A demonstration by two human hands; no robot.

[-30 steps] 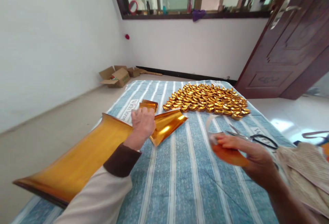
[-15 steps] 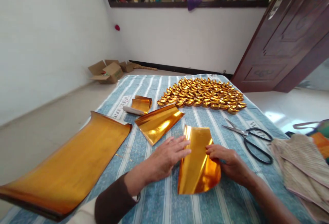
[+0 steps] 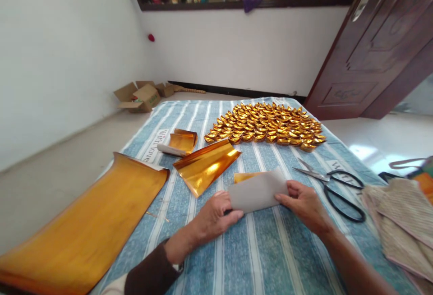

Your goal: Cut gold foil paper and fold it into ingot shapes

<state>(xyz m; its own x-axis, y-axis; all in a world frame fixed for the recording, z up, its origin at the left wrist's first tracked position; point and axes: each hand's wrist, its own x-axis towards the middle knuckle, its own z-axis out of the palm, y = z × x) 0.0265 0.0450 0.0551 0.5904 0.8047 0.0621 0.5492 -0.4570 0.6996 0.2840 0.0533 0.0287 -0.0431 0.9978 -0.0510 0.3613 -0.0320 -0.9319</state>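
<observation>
Both hands hold a sheet of gold foil paper (image 3: 259, 192) above the striped cloth, its pale grey back facing me and a strip of gold showing behind its far edge. My left hand (image 3: 218, 214) pinches the sheet's left end, thumb in front. At the other end, my right hand (image 3: 306, 205) grips the right edge between thumb and fingers. A curved gold foil piece (image 3: 208, 168) lies just beyond my left hand. To the right of my right hand rest scissors (image 3: 328, 177) with black handles, blades apart.
Many folded gold paper ingots (image 3: 267, 126) sit in a cluster at the table's far side. A large stack of gold sheets (image 3: 84, 218) covers the left. A small curled foil roll (image 3: 181, 143) lies farther back. A beige towel (image 3: 402, 218) is at right; cardboard boxes (image 3: 142, 96) stand on the floor.
The gold sheet, which lay gold side up under my hands, is now lifted and turned so its grey back shows. Both hands have closed on its ends.
</observation>
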